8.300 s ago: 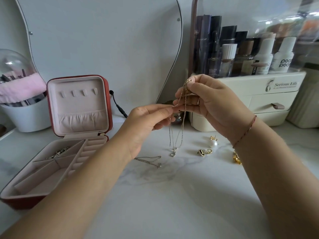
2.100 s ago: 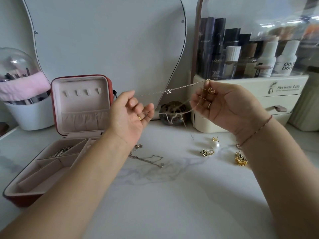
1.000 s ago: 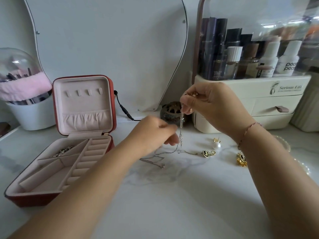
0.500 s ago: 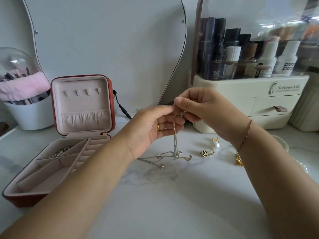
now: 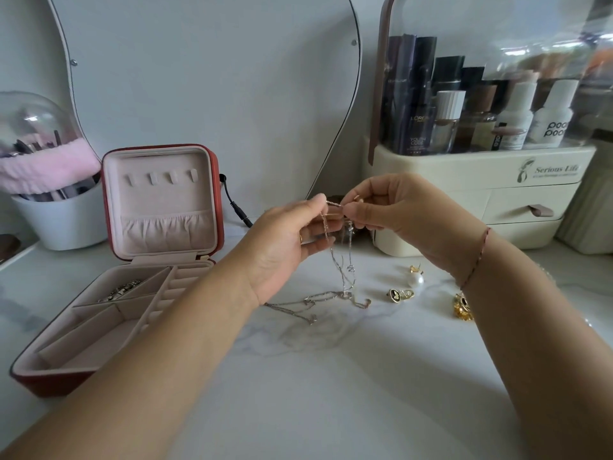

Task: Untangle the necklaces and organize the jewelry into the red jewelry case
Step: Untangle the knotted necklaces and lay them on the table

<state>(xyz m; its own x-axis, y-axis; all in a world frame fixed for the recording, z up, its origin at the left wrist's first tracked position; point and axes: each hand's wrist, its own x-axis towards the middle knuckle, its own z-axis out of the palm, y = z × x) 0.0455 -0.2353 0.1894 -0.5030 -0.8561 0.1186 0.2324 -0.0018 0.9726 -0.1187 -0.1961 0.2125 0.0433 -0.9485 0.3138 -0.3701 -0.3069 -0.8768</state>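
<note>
My left hand (image 5: 285,244) and my right hand (image 5: 394,210) are raised over the marble top, close together, each pinching the top of thin tangled necklace chains (image 5: 341,273). The chains hang down between the hands and their lower ends trail on the table. A second silver chain (image 5: 298,305) lies flat below my left wrist. The red jewelry case (image 5: 109,293) stands open at the left, with a piece of jewelry (image 5: 121,289) in a back compartment. Loose earrings lie at the right: a pearl one (image 5: 416,278), a black-and-gold pair (image 5: 399,293) and a gold piece (image 5: 462,308).
A white cosmetics organizer (image 5: 481,180) with drawers and bottles stands at the back right. A mirror (image 5: 205,78) leans against the wall behind the case. A white brush holder (image 5: 56,214) with a pink band sits far left. A black cable plug (image 5: 237,210) lies behind the case.
Both hands have risen slightly and come closer together, lifting the chains so more length hangs free. Earlier the chain was stretched wide between the hands, then lowered to the table.
</note>
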